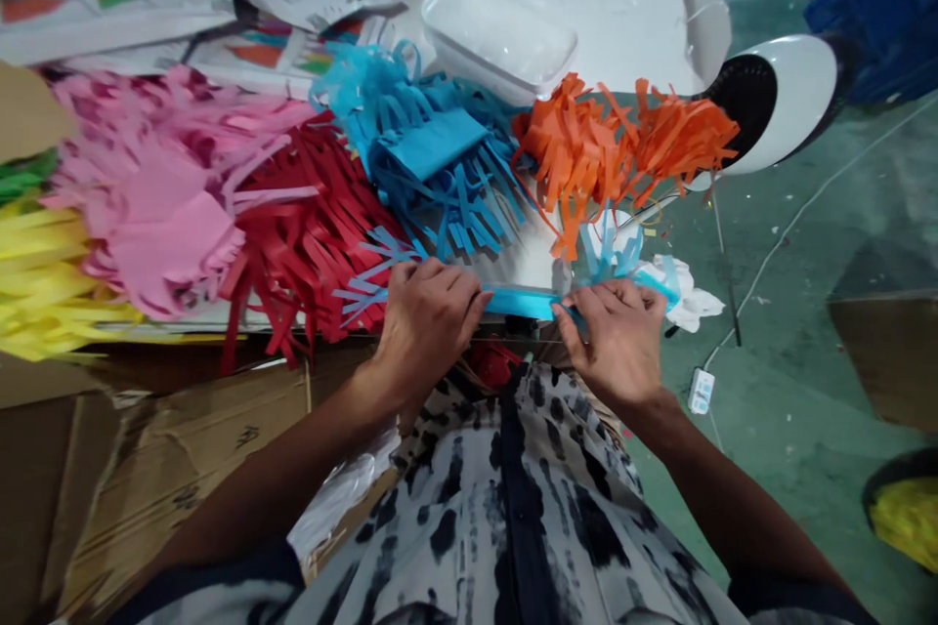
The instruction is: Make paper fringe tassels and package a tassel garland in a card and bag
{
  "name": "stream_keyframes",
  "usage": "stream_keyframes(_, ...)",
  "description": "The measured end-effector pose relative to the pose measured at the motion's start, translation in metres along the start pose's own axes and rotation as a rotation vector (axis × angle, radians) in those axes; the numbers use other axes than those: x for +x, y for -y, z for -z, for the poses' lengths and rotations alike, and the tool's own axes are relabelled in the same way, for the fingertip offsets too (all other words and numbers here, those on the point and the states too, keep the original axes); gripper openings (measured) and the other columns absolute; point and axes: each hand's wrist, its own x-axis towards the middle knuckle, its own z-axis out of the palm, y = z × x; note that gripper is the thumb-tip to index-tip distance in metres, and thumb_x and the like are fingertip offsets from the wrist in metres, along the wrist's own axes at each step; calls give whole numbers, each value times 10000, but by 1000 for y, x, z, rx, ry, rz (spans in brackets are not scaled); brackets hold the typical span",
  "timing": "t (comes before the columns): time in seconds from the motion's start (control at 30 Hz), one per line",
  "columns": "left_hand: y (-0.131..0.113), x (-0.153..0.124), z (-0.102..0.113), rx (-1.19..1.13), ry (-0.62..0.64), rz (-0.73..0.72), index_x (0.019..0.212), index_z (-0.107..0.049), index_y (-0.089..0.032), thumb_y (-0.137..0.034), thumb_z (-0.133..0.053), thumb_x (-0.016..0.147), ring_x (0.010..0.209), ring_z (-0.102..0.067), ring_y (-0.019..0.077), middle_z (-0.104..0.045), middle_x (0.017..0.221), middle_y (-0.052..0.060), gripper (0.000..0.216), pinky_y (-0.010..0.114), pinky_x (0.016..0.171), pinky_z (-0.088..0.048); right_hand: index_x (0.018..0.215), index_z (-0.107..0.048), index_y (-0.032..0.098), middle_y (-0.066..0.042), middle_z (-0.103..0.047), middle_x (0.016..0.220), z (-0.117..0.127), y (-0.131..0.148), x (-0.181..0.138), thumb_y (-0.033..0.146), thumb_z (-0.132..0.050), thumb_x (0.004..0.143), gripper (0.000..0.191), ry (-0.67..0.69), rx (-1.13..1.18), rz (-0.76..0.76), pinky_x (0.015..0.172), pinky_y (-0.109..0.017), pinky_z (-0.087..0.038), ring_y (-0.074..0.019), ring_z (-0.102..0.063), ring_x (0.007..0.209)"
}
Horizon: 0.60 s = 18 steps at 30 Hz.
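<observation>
Between my two hands a light blue fringed paper strip [522,302] is stretched flat at the table's front edge. My left hand [432,317] is closed on its left part, with cut fringes spreading out past the fingers. Its right part is gripped by my right hand [616,327], and more fringe sticks up beyond the knuckles. Just behind the strip lies a heap of blue fringed paper [440,146]. An orange fringed bundle [622,142] hangs by the table's right edge, and a dark red fringed pile [315,225] is beside my left hand.
Pink [168,205] and yellow fringed paper [44,273] lie at the left. Behind are printed white packets [117,0] and a clear plastic tray [502,29]. A stool [795,98], a cable with a power strip [702,392] and cardboard [183,469] surround the table.
</observation>
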Motion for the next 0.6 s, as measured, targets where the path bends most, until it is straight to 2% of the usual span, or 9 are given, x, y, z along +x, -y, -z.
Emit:
stream_keyframes(0.23, -2, 7, -1, 77, 10, -35, 900, -655, -188, -320, -466, 1064, 927, -576, 299, -688, 879, 100, 283, 519, 937, -378, 924, -662, 212, -89, -752, 903, 0, 2, 7, 374, -476, 1048, 277, 47, -19, -26, 900, -465, -274, -307, -578, 1015)
stream_keyframes(0.43, -4, 8, -6, 194, -67, -53, 876, -629, -186, -335, -475, 1071, 918, -606, 288, -673, 832, 75, 291, 531, 945, -421, 924, -654, 207, -78, -745, 864, -2, 0, 10, 383, -484, 1046, 274, 25, -48, 7, 881, -450, -276, -295, -560, 980)
stream_keyframes(0.53, -7, 7, -8, 213, -205, -101, 1013, -647, -184, -279, -494, 1068, 1009, -644, 285, -733, 999, 83, 188, 544, 1002, -431, 1012, -691, 196, -100, -753, 972, -4, 4, 9, 394, -526, 1040, 259, -50, -114, 20, 911, -466, -276, -312, -564, 1046)
stream_keyframes(0.6, -9, 6, -12, 177, -286, -258, 1174, -635, -216, -192, -508, 1059, 1122, -656, 252, -750, 1136, 49, 173, 531, 1094, -414, 1098, -716, 213, -99, -761, 1105, -6, 6, 7, 347, -559, 1041, 215, -137, -144, 81, 948, -472, -265, -309, -564, 1141)
